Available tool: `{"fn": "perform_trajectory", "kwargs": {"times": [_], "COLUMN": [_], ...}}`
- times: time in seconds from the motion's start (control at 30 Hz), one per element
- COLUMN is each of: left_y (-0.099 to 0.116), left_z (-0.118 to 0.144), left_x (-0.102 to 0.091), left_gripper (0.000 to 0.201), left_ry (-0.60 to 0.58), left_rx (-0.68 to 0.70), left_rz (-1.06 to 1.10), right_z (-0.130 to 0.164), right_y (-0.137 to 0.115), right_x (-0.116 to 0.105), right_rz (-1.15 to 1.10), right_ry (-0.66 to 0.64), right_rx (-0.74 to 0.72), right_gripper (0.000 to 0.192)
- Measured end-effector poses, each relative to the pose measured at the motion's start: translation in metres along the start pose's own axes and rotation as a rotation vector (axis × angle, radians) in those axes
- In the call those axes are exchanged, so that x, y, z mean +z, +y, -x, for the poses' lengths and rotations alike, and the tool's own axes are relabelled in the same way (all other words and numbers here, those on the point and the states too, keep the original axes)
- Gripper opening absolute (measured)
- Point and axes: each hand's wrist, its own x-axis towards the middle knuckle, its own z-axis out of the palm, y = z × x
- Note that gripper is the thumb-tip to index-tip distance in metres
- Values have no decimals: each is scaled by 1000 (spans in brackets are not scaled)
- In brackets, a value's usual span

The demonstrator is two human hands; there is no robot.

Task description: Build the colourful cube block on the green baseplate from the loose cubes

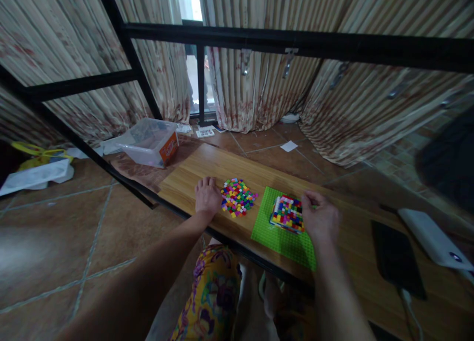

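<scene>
My left hand rests on the wooden table just left of a loose pile of small coloured bricks. Its fingers lie on the tabletop, holding nothing that shows. To the right is a green studded baseplate, carrying a low block built of many-coloured bricks. My right hand is at the block's right side, thumb and forefinger pinched together. Whatever is between those fingertips is too small or hidden to make out. This hand covers part of the baseplate's right side.
A clear plastic bin with an orange label stands beyond the table's left end. On the right lie a black phone with a cable and a white power bank. A black metal frame crosses before the curtains.
</scene>
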Motion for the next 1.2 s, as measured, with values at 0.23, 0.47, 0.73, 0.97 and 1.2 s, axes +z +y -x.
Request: {"fn": "perform_trajectory", "kwargs": {"times": [0.23,0.47,0.73,0.97,1.2], "left_y": [-1,-2,-2,-10,-20], "left_z": [0,-1,-1,-4,-10], "left_x": [1,5,5,12,17], "left_gripper": [32,33,33,31,32], "left_ry": [10,25,38,86,121], "left_rx": [10,10,11,39,60], "left_rz": [-10,24,38,100,361], "right_z": [-3,-3,1,0,12], "right_y": [-6,-4,-10,-9,-44], "right_x": [14,18,18,14,7], "right_rz": [77,35,24,-46,-291], "right_ry": [-119,-237,-276,-223,80], "right_rx": [5,122,130,182,-70], "right_gripper": [41,43,41,42,40]}}
